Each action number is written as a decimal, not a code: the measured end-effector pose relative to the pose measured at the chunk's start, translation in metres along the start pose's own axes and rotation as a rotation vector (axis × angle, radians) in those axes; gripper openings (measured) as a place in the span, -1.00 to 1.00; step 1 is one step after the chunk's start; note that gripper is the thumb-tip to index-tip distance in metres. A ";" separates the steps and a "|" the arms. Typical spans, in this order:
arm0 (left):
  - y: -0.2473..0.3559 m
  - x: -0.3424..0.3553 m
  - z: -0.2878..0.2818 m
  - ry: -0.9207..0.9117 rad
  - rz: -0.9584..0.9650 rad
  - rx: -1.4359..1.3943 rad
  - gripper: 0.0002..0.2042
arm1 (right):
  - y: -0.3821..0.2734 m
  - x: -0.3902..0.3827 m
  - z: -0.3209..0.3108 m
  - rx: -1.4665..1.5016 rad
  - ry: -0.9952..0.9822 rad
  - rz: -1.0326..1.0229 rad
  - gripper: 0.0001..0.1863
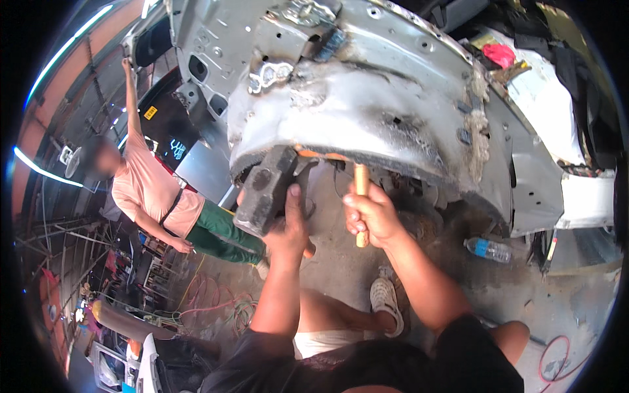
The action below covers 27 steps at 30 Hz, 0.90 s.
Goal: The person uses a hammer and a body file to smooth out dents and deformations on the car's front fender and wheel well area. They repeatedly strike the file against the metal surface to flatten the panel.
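Note:
Above my hands is a bare grey metal car body panel (354, 111), scorched and dented, with a curved lower edge. My left hand (288, 229) is closed around a heavy dark steel block (265, 190), shaped like a sledgehammer head. The block's upper end is up against the panel's lower edge, at its left part. Further right, my right hand (373, 213) grips a light wooden handle (361, 180), held upright. The handle's top reaches the panel's edge; whatever is fixed to it cannot be made out.
At the left a person (157, 190) in a pink shirt and green trousers stands with one arm raised. A plastic bottle (488, 249) lies on the floor at the right. Hoses (213, 298) lie coiled at the lower left, and a red hose (547, 360) at the lower right.

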<state>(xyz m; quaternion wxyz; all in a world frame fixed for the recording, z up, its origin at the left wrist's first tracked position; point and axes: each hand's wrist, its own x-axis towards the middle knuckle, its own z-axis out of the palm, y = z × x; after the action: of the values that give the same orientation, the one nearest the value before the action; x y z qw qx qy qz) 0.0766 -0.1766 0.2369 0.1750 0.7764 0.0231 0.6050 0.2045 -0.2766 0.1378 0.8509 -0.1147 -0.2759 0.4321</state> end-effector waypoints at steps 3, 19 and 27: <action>0.002 0.002 0.007 0.011 0.050 0.028 -0.51 | -0.008 0.022 -0.014 0.441 0.354 -0.066 -0.86; -0.009 -0.007 0.005 0.069 -0.057 0.015 -0.47 | -0.005 -0.015 0.058 0.056 -0.240 0.221 -0.85; -0.006 -0.004 0.009 0.052 -0.056 -0.022 -0.48 | -0.001 0.040 0.006 0.711 0.255 0.052 -0.86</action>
<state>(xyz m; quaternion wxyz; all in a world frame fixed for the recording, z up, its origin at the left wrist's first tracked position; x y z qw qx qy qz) 0.0849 -0.1737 0.2297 0.1998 0.7575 0.0426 0.6200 0.2210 -0.2458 0.1582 0.8539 0.1280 0.0025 0.5045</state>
